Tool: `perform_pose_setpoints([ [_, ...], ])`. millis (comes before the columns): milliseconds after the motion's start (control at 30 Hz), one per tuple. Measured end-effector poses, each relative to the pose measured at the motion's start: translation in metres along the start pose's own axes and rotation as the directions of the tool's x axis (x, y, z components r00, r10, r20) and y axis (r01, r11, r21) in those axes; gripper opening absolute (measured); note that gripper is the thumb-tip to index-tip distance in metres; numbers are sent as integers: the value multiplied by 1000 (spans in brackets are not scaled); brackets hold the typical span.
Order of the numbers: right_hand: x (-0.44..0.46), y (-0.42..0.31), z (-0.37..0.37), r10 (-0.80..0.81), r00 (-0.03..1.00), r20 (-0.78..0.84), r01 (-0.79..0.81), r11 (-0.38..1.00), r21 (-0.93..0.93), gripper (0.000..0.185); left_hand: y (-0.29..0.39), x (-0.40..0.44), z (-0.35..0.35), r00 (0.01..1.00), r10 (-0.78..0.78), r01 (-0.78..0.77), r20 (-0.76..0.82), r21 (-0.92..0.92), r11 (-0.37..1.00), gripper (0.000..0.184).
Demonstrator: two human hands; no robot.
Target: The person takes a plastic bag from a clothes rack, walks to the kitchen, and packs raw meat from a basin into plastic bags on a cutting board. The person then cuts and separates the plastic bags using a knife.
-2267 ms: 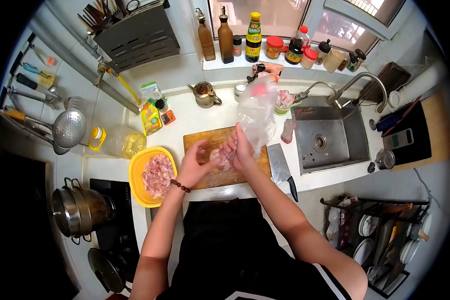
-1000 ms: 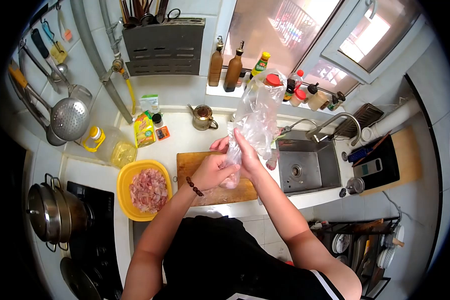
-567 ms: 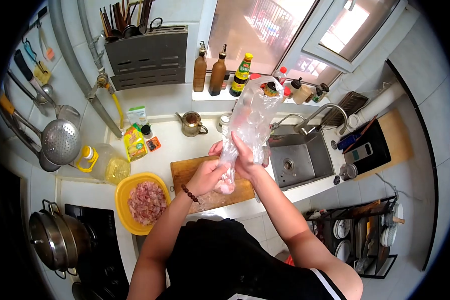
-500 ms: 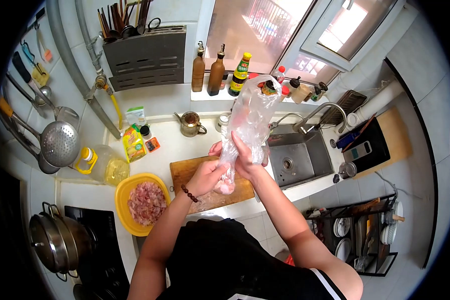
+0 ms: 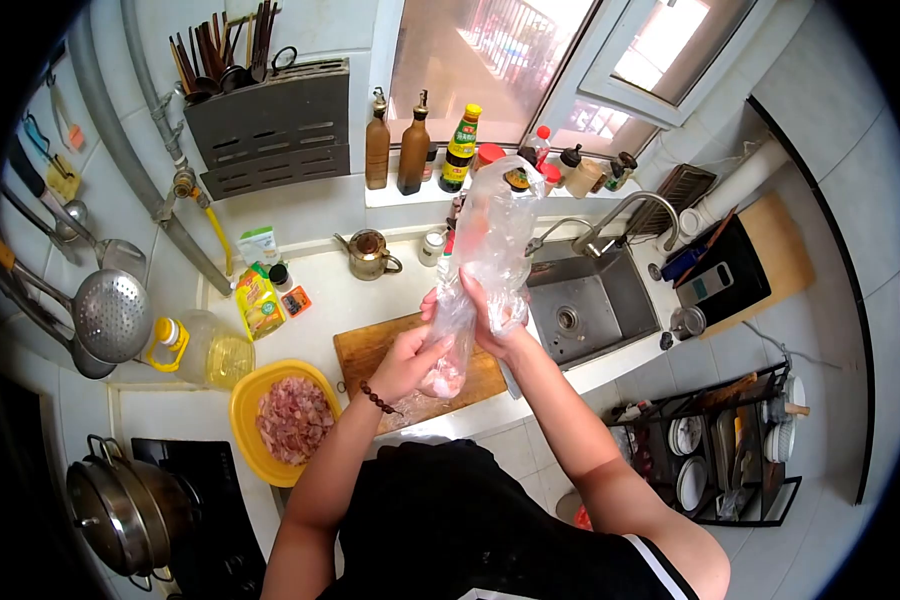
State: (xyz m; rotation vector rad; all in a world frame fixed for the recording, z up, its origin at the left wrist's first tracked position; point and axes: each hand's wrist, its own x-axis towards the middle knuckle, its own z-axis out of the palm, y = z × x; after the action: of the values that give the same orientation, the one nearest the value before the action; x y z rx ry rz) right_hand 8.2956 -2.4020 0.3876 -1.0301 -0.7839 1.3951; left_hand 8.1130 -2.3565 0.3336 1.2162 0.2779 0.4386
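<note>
A clear plastic bag (image 5: 497, 225) is held up in front of me, its puffed part rising toward the window. Pinkish contents, which look like raw meat, sit in its narrow lower end (image 5: 444, 378). My left hand (image 5: 417, 358) is closed around the lower part and wears a beaded bracelet. Higher up, my right hand (image 5: 487, 322) grips the bag's twisted middle, with its thumb along the plastic. Beneath both hands lies a wooden cutting board (image 5: 362, 350). What looks like a knife blade (image 5: 511, 381) shows at the board's right edge, partly hidden by my right forearm.
A yellow basin (image 5: 245, 440) of cut meat (image 5: 295, 420) stands left of the board. Farther left are an oil jug (image 5: 220, 358) and a steamer pot (image 5: 120, 510). A sink (image 5: 610, 335) lies to the right. Sauce bottles (image 5: 460, 150) line the windowsill; a teapot (image 5: 368, 255) stands behind the board.
My view has shifted slightly. Both hands keep their grip on the bag, and its meat-filled lower end sits a little lower and farther left in view.
</note>
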Motion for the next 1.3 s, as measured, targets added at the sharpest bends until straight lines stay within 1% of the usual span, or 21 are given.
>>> perform_pose_setpoints([
  [267,-10,2,-5,4,997,-82,0,999,54,62,-24,-1,-12,998,-35,21,-47,-271,962,28],
  [367,-14,2,-8,6,999,-33,-6,1000,6,61,-22,-2,-10,995,-81,57,-59,-327,943,23],
  [467,-18,14,-17,-10,995,-96,10,1000,-7,61,-24,-3,-12,994,-61,37,-88,-251,967,20],
  [533,-21,35,-36,15,955,-297,-50,993,-111,61,-31,-1,-16,989,-61,41,-132,-145,989,22],
  [567,-24,47,-43,24,954,-300,-58,993,-107,61,-36,0,-20,989,-69,48,-135,-150,987,22],
  [633,-34,77,-61,122,913,-390,-196,968,-158,62,-49,-1,-26,970,-4,98,-241,380,920,23],
  [667,-40,112,-84,119,921,-370,-208,955,-211,60,-50,-3,-25,943,-166,242,-287,252,937,23],
  [700,-49,136,-93,122,923,-364,-230,935,-271,56,-71,-7,-32,938,-178,254,-297,240,937,23],
  [767,-66,200,-110,125,954,-271,-148,987,-65,46,-139,-13,-51,959,-92,190,-266,369,910,22],
  [800,-71,229,-119,148,952,-267,-169,984,-59,46,-158,-19,-52,963,-24,157,-270,483,862,22],
  [833,-79,257,-127,172,942,-290,-169,985,33,43,-178,-28,-53,959,-42,176,-282,469,866,22],
  [900,-80,265,-129,198,931,-308,-169,979,117,40,-204,-33,-56,951,-127,252,-282,467,847,24],
  [967,-90,258,-125,304,794,-527,-319,946,64,48,-225,-32,-53,939,-128,260,-319,418,871,22],
  [1000,-94,240,-121,365,756,-543,-427,904,14,44,-236,-30,-53,938,-16,202,-347,509,836,21],
  [1033,-105,237,-129,378,748,-546,-440,898,19,44,-238,-31,-48,927,94,154,-363,596,788,20],
  [1133,-125,213,-146,301,726,-618,-542,804,-244,49,-234,-26,-38,911,189,106,-367,650,752,16],
  [1167,-129,201,-140,307,726,-616,-545,803,-242,49,-230,-24,-36,906,243,74,-346,696,715,16],
  [1200,-129,185,-131,-73,792,-607,-436,628,-644,52,-225,-22,-34,933,135,167,-332,736,656,14],
  [1233,-129,170,-122,-410,812,-415,-320,282,-904,55,-226,-18,-32,932,135,172,-336,740,651,14],
  [1267,-121,157,-115,-419,870,-258,-171,234,-957,64,-229,-15,-27,941,144,172,-306,800,575,15],
  [1300,-108,145,-107,-419,869,-262,-170,244,-955,64,-232,-13,-22,951,146,168,-271,854,493,16],
])
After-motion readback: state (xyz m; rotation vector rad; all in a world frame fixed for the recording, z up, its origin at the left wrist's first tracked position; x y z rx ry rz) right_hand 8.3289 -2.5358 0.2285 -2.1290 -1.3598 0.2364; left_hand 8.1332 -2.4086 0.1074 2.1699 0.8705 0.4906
